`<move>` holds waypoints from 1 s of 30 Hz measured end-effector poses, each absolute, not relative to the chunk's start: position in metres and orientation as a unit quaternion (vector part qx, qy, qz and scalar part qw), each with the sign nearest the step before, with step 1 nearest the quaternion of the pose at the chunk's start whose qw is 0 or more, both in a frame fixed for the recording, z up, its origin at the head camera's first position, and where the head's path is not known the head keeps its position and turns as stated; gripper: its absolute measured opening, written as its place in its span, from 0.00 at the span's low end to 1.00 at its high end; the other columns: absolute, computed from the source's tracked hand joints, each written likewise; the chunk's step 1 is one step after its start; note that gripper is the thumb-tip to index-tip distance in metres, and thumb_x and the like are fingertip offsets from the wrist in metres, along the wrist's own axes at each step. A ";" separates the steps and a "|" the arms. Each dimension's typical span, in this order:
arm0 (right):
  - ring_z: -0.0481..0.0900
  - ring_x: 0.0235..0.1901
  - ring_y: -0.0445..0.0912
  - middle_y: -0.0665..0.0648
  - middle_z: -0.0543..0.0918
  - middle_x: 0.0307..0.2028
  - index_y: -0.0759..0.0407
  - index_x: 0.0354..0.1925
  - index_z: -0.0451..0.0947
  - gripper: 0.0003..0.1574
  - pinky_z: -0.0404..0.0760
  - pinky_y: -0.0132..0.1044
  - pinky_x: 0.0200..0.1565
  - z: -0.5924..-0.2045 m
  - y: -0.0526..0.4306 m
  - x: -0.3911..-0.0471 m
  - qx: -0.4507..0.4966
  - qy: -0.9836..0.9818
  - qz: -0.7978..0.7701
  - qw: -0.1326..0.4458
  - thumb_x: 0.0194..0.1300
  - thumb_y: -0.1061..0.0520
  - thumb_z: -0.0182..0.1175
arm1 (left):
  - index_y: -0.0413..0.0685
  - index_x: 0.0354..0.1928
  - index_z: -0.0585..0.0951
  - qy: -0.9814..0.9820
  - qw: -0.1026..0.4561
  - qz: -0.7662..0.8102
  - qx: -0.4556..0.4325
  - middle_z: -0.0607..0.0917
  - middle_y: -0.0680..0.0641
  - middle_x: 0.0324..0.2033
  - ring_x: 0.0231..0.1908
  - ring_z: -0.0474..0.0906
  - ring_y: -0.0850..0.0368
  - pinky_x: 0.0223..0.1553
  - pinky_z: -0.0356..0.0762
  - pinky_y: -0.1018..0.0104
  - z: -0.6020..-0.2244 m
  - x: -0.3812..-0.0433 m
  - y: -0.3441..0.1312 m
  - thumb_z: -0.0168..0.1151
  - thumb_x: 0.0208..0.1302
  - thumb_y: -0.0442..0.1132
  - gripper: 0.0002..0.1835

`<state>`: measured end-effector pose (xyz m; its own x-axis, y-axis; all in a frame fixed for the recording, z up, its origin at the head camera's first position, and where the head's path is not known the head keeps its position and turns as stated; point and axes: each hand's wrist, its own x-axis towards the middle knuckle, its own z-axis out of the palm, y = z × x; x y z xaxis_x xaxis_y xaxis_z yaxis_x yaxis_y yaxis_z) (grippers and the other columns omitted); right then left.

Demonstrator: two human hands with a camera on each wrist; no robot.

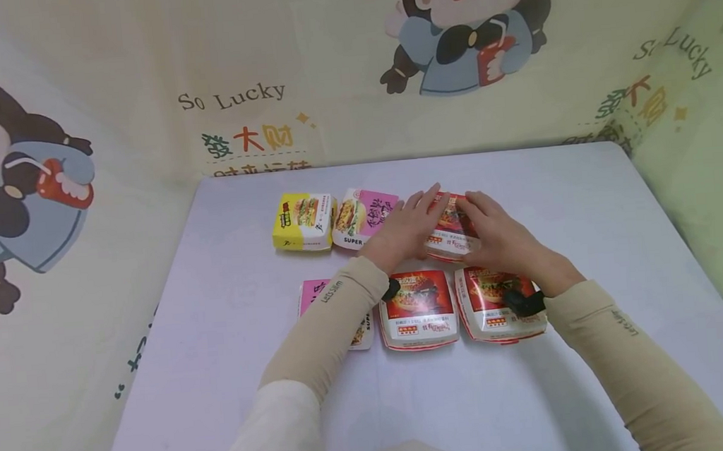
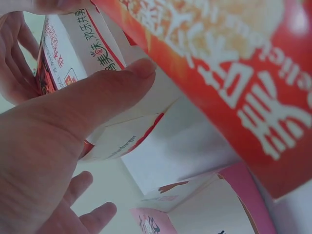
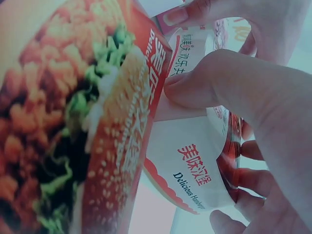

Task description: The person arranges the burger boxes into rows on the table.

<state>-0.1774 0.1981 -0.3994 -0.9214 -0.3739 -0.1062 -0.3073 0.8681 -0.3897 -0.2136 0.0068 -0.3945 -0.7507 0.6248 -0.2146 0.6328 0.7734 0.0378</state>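
Observation:
Both hands are at a red-and-white burger box [image 1: 451,224] in the back row. My left hand [image 1: 405,228] holds its left side, and my right hand [image 1: 504,239] holds its right side. In the left wrist view, the left thumb presses the box's white front panel [image 2: 109,53], while two fingertips stick out past it. The right wrist view has the right thumb on that panel, with fingers bent over the printed top. Nearest below the hands lie two more red-and-white burger boxes, one in the middle [image 1: 418,313] and one at right [image 1: 499,314].
Left of the hands are a pink-and-white burger box [image 1: 354,219] and a yellow-and-white one [image 1: 304,221]. Another pink-and-white box [image 1: 362,335] is partly under the left forearm. The white table [image 1: 230,335] meets a printed cloth [image 1: 354,127] behind.

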 end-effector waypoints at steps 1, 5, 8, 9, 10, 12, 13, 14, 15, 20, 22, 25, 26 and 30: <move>0.49 0.75 0.64 0.69 0.52 0.75 0.63 0.76 0.51 0.66 0.69 0.63 0.65 -0.399 0.199 -0.177 -0.178 0.962 -0.185 0.087 0.49 0.50 0.77 | 0.53 0.79 0.42 0.935 0.105 -0.021 0.339 0.42 0.47 0.80 0.78 0.48 0.49 0.75 0.57 0.49 -0.395 -0.214 0.007 0.72 0.58 0.54 0.58; 0.50 0.74 0.64 0.69 0.53 0.75 0.63 0.75 0.52 0.66 0.71 0.62 0.64 -0.397 0.200 -0.175 -0.186 0.962 -0.186 0.078 0.49 0.50 0.78 | 0.52 0.79 0.44 0.932 0.089 -0.038 0.349 0.46 0.47 0.79 0.77 0.49 0.50 0.76 0.56 0.51 -0.393 -0.216 0.007 0.70 0.58 0.58 0.58; 0.49 0.74 0.64 0.69 0.53 0.74 0.63 0.75 0.52 0.65 0.70 0.63 0.64 -0.396 0.201 -0.175 -0.192 0.961 -0.184 0.078 0.49 0.51 0.78 | 0.52 0.79 0.46 0.932 0.083 -0.042 0.351 0.49 0.47 0.79 0.77 0.50 0.51 0.76 0.55 0.52 -0.391 -0.217 0.008 0.71 0.56 0.58 0.57; 0.48 0.74 0.65 0.70 0.52 0.75 0.63 0.75 0.52 0.65 0.69 0.64 0.65 -0.396 0.201 -0.175 -0.193 0.961 -0.183 0.080 0.49 0.51 0.78 | 0.52 0.79 0.47 0.932 0.082 -0.041 0.351 0.50 0.47 0.79 0.77 0.51 0.51 0.77 0.55 0.52 -0.391 -0.217 0.008 0.72 0.56 0.58 0.57; 0.48 0.74 0.65 0.70 0.51 0.75 0.63 0.76 0.51 0.65 0.68 0.64 0.65 -0.396 0.202 -0.174 -0.194 0.961 -0.181 0.082 0.50 0.51 0.77 | 0.52 0.79 0.47 0.931 0.080 -0.042 0.352 0.51 0.47 0.79 0.77 0.51 0.51 0.77 0.55 0.52 -0.391 -0.217 0.009 0.71 0.56 0.59 0.57; 0.45 0.75 0.66 0.71 0.50 0.75 0.63 0.76 0.51 0.65 0.65 0.66 0.66 -0.395 0.203 -0.174 -0.192 0.961 -0.177 0.087 0.51 0.52 0.77 | 0.52 0.79 0.48 0.932 0.074 -0.044 0.353 0.52 0.46 0.78 0.76 0.53 0.51 0.76 0.55 0.53 -0.391 -0.218 0.010 0.71 0.56 0.60 0.57; 0.44 0.75 0.67 0.71 0.49 0.75 0.63 0.76 0.50 0.64 0.64 0.67 0.67 -0.395 0.203 -0.174 -0.191 0.962 -0.175 0.088 0.51 0.52 0.76 | 0.51 0.79 0.49 0.932 0.070 -0.047 0.353 0.53 0.46 0.78 0.76 0.53 0.50 0.76 0.56 0.53 -0.391 -0.218 0.010 0.71 0.56 0.61 0.57; 0.42 0.76 0.67 0.71 0.48 0.76 0.63 0.76 0.50 0.64 0.63 0.67 0.67 -0.395 0.203 -0.174 -0.190 0.962 -0.174 0.089 0.51 0.53 0.76 | 0.51 0.79 0.49 0.932 0.068 -0.049 0.352 0.54 0.46 0.78 0.76 0.54 0.50 0.76 0.56 0.53 -0.392 -0.218 0.010 0.70 0.56 0.62 0.57; 0.41 0.76 0.67 0.71 0.47 0.76 0.63 0.76 0.50 0.64 0.62 0.67 0.67 -0.395 0.204 -0.174 -0.188 0.963 -0.172 0.089 0.52 0.53 0.76 | 0.51 0.79 0.49 0.933 0.066 -0.048 0.350 0.54 0.46 0.77 0.75 0.55 0.50 0.76 0.56 0.53 -0.392 -0.218 0.011 0.70 0.55 0.63 0.57; 0.41 0.76 0.67 0.71 0.47 0.76 0.65 0.76 0.50 0.62 0.63 0.67 0.67 -0.395 0.205 -0.173 -0.187 0.964 -0.168 0.082 0.53 0.55 0.75 | 0.50 0.78 0.50 0.938 0.072 -0.036 0.338 0.56 0.45 0.77 0.75 0.56 0.50 0.75 0.58 0.54 -0.393 -0.218 0.014 0.67 0.55 0.68 0.58; 0.42 0.75 0.67 0.71 0.47 0.76 0.66 0.75 0.50 0.60 0.63 0.66 0.67 -0.395 0.205 -0.173 -0.191 0.964 -0.168 0.078 0.54 0.57 0.74 | 0.49 0.78 0.51 0.940 0.073 -0.034 0.332 0.56 0.45 0.77 0.75 0.56 0.49 0.75 0.59 0.54 -0.394 -0.218 0.015 0.66 0.55 0.69 0.58; 0.44 0.75 0.66 0.70 0.48 0.76 0.68 0.75 0.50 0.58 0.64 0.64 0.68 -0.395 0.206 -0.173 -0.197 0.962 -0.172 0.075 0.56 0.61 0.71 | 0.48 0.78 0.53 0.942 0.067 -0.026 0.327 0.58 0.44 0.76 0.75 0.57 0.49 0.75 0.60 0.54 -0.395 -0.217 0.016 0.65 0.54 0.70 0.58; 0.45 0.75 0.66 0.70 0.48 0.76 0.68 0.75 0.50 0.57 0.64 0.63 0.68 -0.395 0.206 -0.173 -0.198 0.962 -0.174 0.075 0.56 0.62 0.71 | 0.48 0.78 0.53 0.943 0.064 -0.024 0.326 0.58 0.44 0.76 0.74 0.58 0.49 0.74 0.61 0.54 -0.395 -0.217 0.017 0.65 0.54 0.70 0.58; 0.45 0.76 0.66 0.69 0.48 0.76 0.69 0.75 0.50 0.55 0.67 0.62 0.67 -0.396 0.206 -0.171 -0.201 0.959 -0.180 0.080 0.58 0.64 0.69 | 0.47 0.77 0.55 0.944 0.061 -0.017 0.325 0.61 0.43 0.75 0.74 0.60 0.49 0.73 0.63 0.55 -0.398 -0.215 0.018 0.65 0.55 0.70 0.56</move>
